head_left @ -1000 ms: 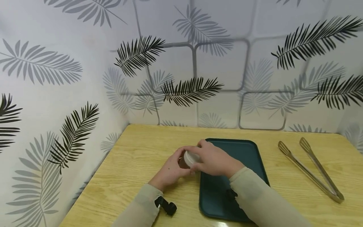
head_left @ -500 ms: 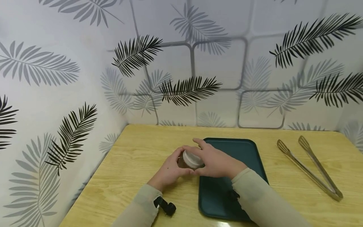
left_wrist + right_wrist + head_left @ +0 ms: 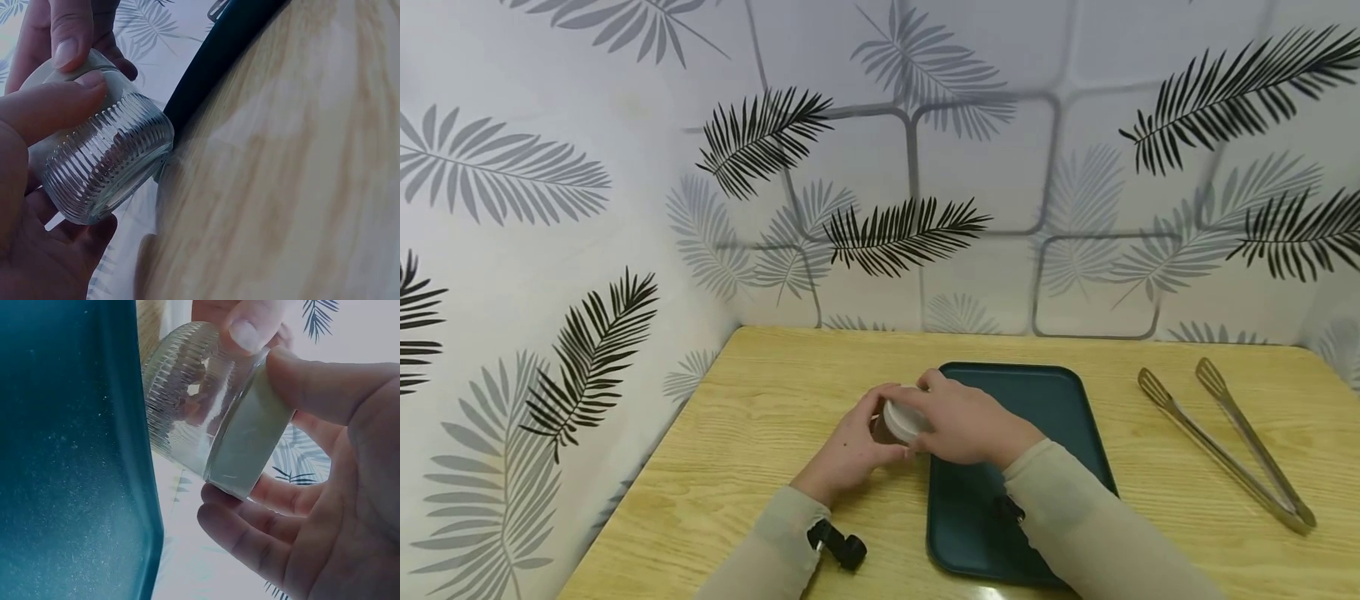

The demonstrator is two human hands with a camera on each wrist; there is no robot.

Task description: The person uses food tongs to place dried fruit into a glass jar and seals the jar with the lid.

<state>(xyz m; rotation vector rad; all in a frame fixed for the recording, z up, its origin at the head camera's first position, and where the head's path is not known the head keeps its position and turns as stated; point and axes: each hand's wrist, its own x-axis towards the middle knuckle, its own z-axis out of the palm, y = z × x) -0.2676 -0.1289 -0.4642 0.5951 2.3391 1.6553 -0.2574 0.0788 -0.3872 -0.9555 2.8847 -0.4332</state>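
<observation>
A ribbed clear glass jar (image 3: 106,159) with a white lid (image 3: 904,422) is held in both hands, above the table just left of the tray. My left hand (image 3: 848,450) grips the glass body, its thumb along the side in the left wrist view. On the lid, my right hand (image 3: 968,423) has its thumb and fingers round the rim. The lid (image 3: 250,428) sits on the jar in the right wrist view, and the jar is tilted. Through the glass I make out no clear contents. Fingers cover much of the jar in the head view.
A dark green tray (image 3: 1022,517) lies under my right forearm. To its right, metal tongs (image 3: 1232,454) rest spread on the wooden table (image 3: 760,383). A patterned wall (image 3: 865,292) stands behind and to the left.
Half a second ago my right fingers were spread looser with the index raised; now they are drawn in round the lid again. My left hand stays nearly still on the jar.
</observation>
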